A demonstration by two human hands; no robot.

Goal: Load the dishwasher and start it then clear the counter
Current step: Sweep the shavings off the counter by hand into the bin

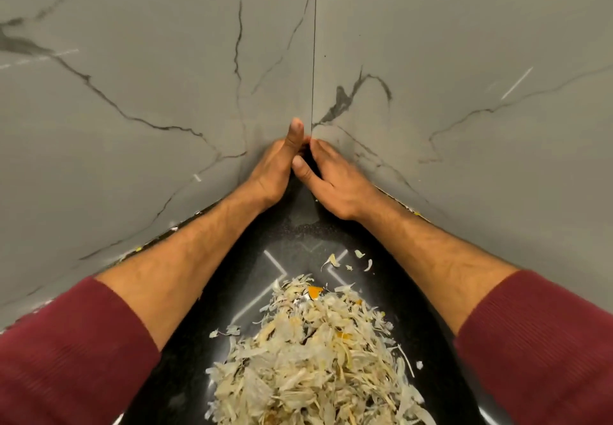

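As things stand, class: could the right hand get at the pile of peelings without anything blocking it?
Probably yes. The right hand rests at the counter's back corner, beside the left hand; the peelings lie nearer the person, between the forearms, with only bare counter between.

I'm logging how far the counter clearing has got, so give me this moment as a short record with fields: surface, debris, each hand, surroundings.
surface: black polished counter, narrowing into a corner
debris: pile of pale dry peels with a few orange bits, near the camera; loose flakes just beyond it
left hand: at the corner, edge down on the counter, thumb up
right hand: beside it at the corner, palm down, fingers relaxed
held items: none visible
surroundings: grey veined wall tiles on both sides
sleeves: dark red
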